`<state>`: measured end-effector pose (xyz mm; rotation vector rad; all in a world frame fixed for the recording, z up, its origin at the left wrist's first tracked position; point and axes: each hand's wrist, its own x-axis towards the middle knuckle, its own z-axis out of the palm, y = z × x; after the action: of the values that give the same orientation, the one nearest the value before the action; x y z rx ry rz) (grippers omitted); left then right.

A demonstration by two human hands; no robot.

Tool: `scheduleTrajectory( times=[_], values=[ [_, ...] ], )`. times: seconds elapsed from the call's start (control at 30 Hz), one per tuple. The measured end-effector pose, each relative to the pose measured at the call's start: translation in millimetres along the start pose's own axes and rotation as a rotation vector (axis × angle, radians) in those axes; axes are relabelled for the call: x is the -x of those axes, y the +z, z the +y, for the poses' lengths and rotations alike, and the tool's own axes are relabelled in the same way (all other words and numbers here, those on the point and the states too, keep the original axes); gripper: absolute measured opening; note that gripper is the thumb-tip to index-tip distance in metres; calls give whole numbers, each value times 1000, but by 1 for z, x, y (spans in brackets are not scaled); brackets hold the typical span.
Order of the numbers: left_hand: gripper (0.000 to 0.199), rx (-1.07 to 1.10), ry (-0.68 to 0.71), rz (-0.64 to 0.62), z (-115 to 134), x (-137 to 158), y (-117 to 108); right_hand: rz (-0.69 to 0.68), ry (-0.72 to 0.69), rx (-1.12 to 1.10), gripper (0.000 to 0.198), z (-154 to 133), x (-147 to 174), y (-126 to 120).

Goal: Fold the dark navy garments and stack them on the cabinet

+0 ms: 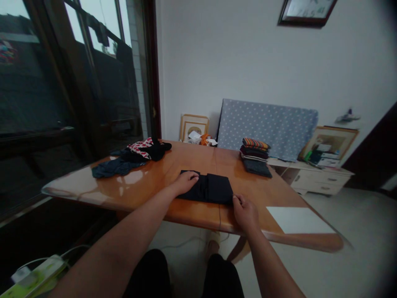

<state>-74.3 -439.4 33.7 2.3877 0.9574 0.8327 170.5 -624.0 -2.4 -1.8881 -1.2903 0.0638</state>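
Note:
A black garment (218, 188), folded into a flat rectangle with a crease or gap near its middle, lies on the wooden table in front of me. My left hand (186, 182) rests at its left part, fingers curled together on the cloth. At the near right corner, my right hand (246, 211) pinches the fabric's edge between thumb and fingers. Which kind of garment it is, I cannot tell.
Loose clothes (133, 157) lie heaped on the left of the table (173, 159). A stack of folded clothes (256, 157) stands at the back right. A white sheet (299, 219) lies near the right corner. A power strip (40, 275) is at lower left.

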Motion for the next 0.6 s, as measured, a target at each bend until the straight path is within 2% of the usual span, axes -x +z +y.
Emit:
scheduleTrajectory(
  times=[0.1, 0.2, 0.3, 0.4, 0.5, 0.6],
  values=[
    [26, 150, -90, 153, -11, -9, -15, -6, 8, 5, 40, -1, 0, 0],
    [26, 167, -247, 323, -22, -13, -28, -14, 2, -5, 39, -1, 0, 0],
    [26, 144, -358, 426, -32, -12, -35, -15, -1, -49, 39, 1, -2, 0],
    [22, 136, -422, 441, -40, -7, -34, -35, 11, -111, 39, 2, -5, -3],
    [20, 91, -472, 377, -45, -3, -28, -37, 19, -120, 38, 0, -12, -4],
    [21, -39, -391, 300, -50, -2, -18, -30, -4, -115, 37, -13, -26, 0]
  ],
)
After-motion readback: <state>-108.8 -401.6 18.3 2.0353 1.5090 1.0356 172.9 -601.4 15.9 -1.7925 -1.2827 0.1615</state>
